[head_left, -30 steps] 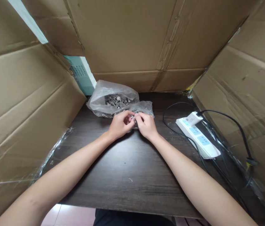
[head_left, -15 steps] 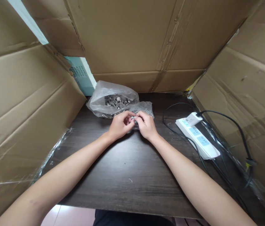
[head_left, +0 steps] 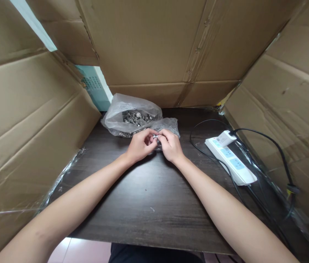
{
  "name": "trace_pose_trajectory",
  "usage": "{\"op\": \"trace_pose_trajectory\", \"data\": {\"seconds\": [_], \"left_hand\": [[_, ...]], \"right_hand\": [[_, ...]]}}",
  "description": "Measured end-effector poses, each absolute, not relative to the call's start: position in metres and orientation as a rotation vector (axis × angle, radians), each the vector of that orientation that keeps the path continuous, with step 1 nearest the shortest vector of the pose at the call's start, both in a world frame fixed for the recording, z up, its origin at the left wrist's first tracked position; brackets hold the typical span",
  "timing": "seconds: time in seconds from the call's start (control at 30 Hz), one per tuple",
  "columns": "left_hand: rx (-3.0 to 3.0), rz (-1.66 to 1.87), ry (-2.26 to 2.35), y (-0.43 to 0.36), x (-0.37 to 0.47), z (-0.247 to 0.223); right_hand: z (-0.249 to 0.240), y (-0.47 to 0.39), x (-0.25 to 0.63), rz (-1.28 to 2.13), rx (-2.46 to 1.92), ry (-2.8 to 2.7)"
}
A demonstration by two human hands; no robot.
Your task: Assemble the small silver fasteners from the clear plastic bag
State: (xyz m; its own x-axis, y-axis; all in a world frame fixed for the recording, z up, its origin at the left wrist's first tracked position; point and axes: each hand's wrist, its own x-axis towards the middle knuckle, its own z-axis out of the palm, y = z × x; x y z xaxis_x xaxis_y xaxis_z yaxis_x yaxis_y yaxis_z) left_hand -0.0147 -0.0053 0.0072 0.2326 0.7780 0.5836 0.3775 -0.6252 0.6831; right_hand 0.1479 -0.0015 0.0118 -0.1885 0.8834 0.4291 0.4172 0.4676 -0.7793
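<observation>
Between my fingertips, near the middle of the view, is a small silvery metal part (head_left: 155,136) that looks like a screw; its exact shape is partly covered. My left hand (head_left: 142,144) pinches it from the left with thumb and fingers. From the right, my right hand (head_left: 170,145) is closed on its other end, the two hands almost touching. Just behind them stands an open clear plastic bag (head_left: 113,113) holding many small metal pieces (head_left: 138,117). A second crumpled plastic bag (head_left: 170,125) lies behind my right hand, partly hidden by it.
A white power strip (head_left: 231,159) with a plugged-in adapter (head_left: 226,138) lies to the right. Black cables (head_left: 275,142) run around it. Cardboard walls (head_left: 154,44) enclose the dark wooden table (head_left: 143,204) at the back and both sides.
Little differs. Both hands stay in place over the bags, and the small metal part shows slightly more between the fingertips.
</observation>
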Motion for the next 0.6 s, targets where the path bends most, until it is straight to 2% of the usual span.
{"op": "trace_pose_trajectory", "data": {"seconds": [0.6], "left_hand": [[2.109, 1.338, 1.09, -0.0045, -0.0151, 0.0062]], "right_hand": [[0.0107, -0.002, 0.1463, 0.619, -1.154, -1.815]]}}
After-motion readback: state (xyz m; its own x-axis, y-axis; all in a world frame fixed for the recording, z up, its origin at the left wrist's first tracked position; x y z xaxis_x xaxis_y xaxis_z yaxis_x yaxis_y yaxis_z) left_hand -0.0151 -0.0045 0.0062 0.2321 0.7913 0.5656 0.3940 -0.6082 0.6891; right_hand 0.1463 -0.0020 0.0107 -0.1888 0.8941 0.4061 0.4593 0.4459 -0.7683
